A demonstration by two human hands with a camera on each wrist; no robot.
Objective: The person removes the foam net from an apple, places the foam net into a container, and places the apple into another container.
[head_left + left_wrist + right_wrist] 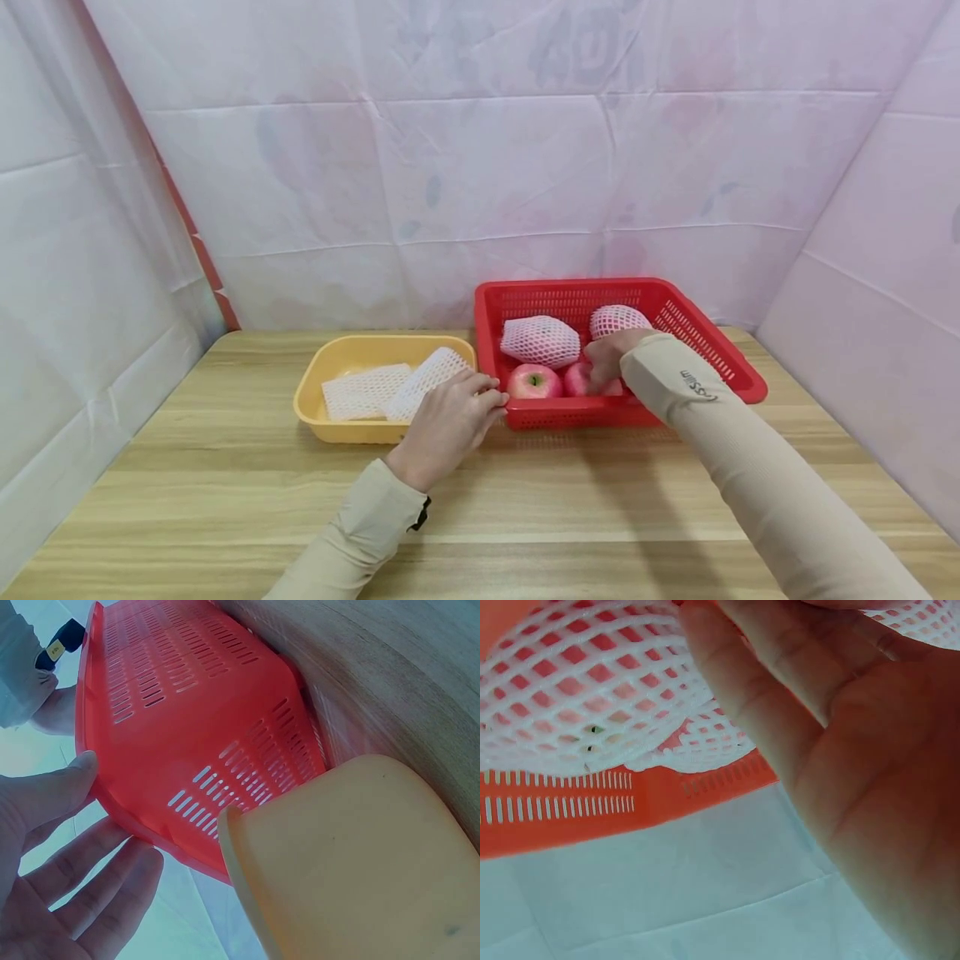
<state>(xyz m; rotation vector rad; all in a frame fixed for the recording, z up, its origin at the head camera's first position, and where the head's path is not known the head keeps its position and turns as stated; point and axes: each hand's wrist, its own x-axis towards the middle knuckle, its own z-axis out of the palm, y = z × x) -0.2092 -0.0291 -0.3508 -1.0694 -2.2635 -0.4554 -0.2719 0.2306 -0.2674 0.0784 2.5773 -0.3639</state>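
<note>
The left hand [453, 421] pinches the near left corner rim of the red basket [172, 735], thumb outside and the index finger behind the rim. In the red basket, the right hand [611, 358] reaches down and grips a bare pink apple [576, 379], which its fingers partly cover. Another bare apple [535, 382] sits left of it, stem up. Behind them lie an apple in a white foam net [542, 341] and a second netted apple [618, 319]. The right wrist view shows the foam net [592, 690] close beside the fingers.
Left of the red basket, a yellow basket [330, 354] holds two flat white foam nets, one on the left [363, 392] and one on the right [427, 379]. Both baskets stand on a wooden table [225, 500]. Pale cloth walls [480, 167] enclose the back and sides.
</note>
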